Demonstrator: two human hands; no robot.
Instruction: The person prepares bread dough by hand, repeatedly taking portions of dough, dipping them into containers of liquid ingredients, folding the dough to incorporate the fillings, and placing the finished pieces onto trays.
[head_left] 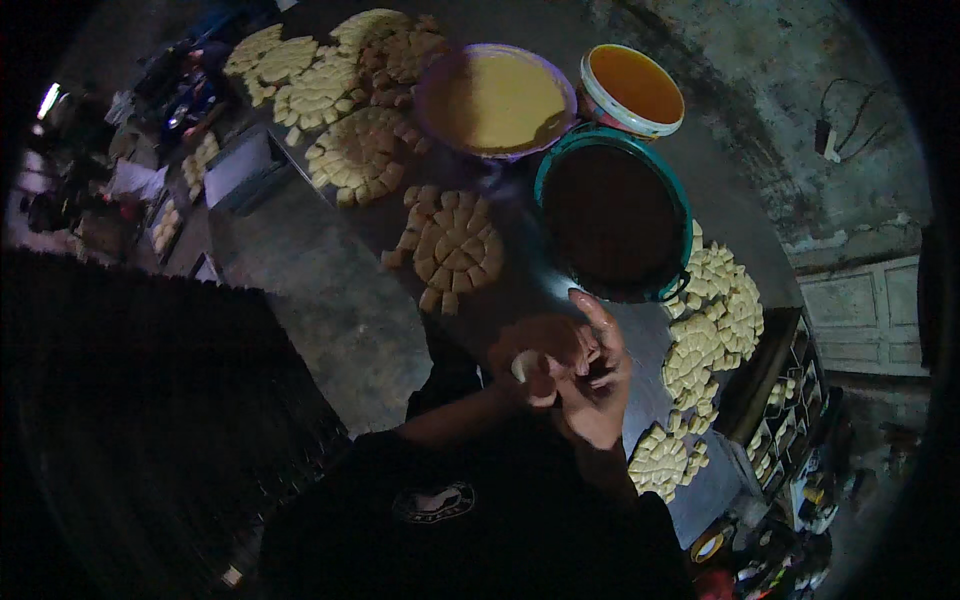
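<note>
In front of my body, my two hands are close together over the dark table. My left hand [543, 365] is closed around a small pale piece of dough [522, 367], which shows between the thumb and fingers. My right hand [602, 385] is right beside it, with one finger stretched out and the others bent loosely toward the left hand; nothing shows in it. Just beyond lies a round cluster of cut dough pieces [458, 245]. A green-rimmed basin [688, 215] with dark contents stands past my right fingertips.
A purple basin [570, 90] of yellowish mixture and a white bucket [600, 103] with an orange inside stand at the far side. More dough pieces lie at far left [312, 90] and on the right [700, 350]. A rack [790, 400] holds dough beside the table [740, 200].
</note>
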